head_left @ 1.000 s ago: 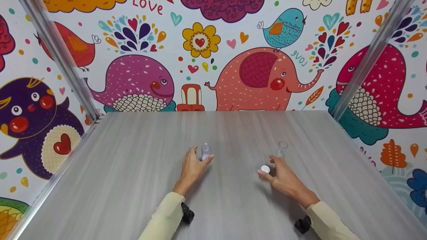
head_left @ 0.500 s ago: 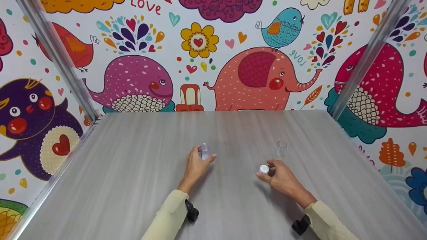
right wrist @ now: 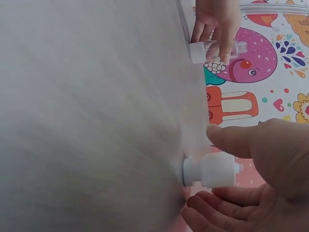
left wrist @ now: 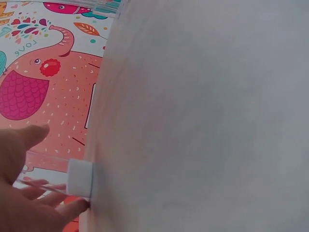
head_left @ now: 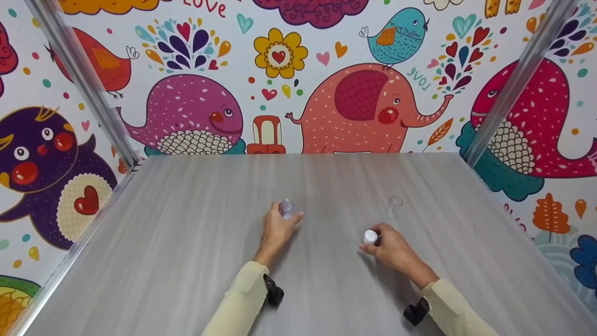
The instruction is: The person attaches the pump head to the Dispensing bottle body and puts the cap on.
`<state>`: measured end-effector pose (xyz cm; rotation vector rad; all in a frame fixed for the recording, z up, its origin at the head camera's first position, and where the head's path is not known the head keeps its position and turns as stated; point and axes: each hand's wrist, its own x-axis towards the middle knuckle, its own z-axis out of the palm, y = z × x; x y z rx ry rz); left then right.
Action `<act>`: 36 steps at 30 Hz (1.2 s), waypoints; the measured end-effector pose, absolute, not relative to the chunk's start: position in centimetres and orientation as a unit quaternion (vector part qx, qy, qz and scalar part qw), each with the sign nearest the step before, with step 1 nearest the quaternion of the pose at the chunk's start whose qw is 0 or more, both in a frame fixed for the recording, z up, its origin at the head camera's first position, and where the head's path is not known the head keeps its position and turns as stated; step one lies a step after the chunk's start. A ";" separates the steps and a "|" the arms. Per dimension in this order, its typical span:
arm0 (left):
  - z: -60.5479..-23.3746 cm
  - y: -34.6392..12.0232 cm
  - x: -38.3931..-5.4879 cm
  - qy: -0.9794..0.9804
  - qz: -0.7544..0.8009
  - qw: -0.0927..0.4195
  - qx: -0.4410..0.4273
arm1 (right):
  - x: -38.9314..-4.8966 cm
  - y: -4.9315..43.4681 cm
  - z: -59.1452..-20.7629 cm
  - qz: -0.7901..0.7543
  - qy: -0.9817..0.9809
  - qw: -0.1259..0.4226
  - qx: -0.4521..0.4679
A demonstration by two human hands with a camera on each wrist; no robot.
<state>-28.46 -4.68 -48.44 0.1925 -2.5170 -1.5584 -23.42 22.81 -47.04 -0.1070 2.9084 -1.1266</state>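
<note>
1) A metal post (head_left: 86, 84) rose at the far-left corner of the grey table (head_left: 186, 242), and beyond the far edge the wall (head_left: 326, 42) showed a purple whale (head_left: 196, 114)
2) My left sleeve (head_left: 240, 301) ended at a black device (head_left: 274, 290)
3) My left hand (head_left: 276, 228) curved about a clear bottle (head_left: 287, 209), thumb and fingers apart on either side; I could not tell whether they touched it
4) The bottle was upright, white end down, left of the table's middle and well in from the far edge
5) A white piece (head_left: 371, 237) stood upright, narrow end down, nearer the right edge
6) My right hand (head_left: 392, 247) was around it, thumb and fingers parted
7) Just past that hand, toward the far-right corner, stood a clear cup (head_left: 393, 211)
</note>
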 end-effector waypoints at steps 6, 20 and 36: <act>-48.4 -4.9 -28.5 -0.837 -0.535 0.089 0.072 | -23.5 22.7 -47.1 -0.353 0.934 -0.013 -0.054; -48.8 -4.9 -28.5 -0.842 -0.529 0.090 0.065 | -23.6 22.8 -47.3 -0.339 0.939 -0.031 -0.055; -49.0 -5.2 -28.5 -0.850 -0.513 0.102 0.059 | -23.7 22.6 -47.7 -0.357 0.932 -0.034 -0.053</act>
